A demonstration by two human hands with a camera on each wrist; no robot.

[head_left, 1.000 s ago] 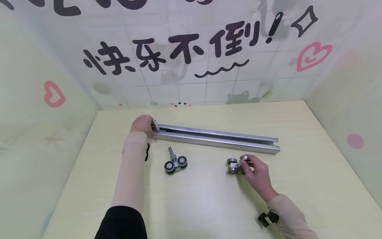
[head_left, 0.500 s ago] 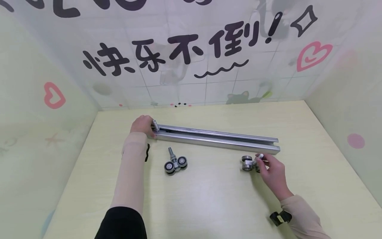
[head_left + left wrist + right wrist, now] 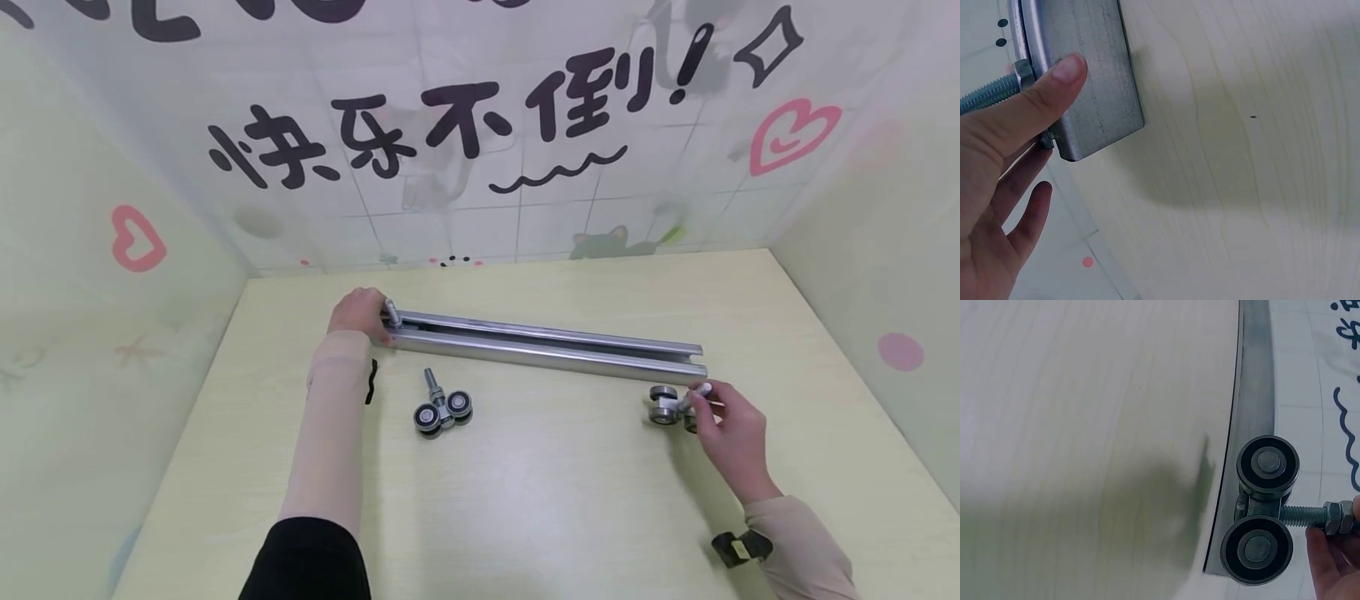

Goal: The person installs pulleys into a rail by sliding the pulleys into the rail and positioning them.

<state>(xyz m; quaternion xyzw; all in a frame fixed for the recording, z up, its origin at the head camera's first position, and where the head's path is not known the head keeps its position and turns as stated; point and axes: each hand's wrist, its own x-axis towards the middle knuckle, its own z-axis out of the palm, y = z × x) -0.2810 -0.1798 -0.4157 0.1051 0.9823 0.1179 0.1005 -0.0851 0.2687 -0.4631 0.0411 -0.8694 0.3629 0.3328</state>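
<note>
Counter: pale wood top, carries everything in play.

Steel track: C-channel laid lengthwise across the counter, slot up. Its near-left end is steadied by the left hand, thumb pressed on the channel's side face and fingers wrapped behind the end, beside a threaded bolt that projects there; apparently a roller already seated inside, though the wheels are hidden.

Roller trolley: pinched by its threaded stud in the right hand, fingertips closed on the nut end. In the right wrist view both visible wheels are held just beside the track's right end, not yet inside the channel.

Spare roller trolley: left lying on the counter in front of the track, untouched, well apart from both hands.

Step judged in hand: trolley being presented to the open right end. Next move calls for wheels squared to the channel lips, stud lined up with the slot, then a straight push in while the left end is braced.
</note>
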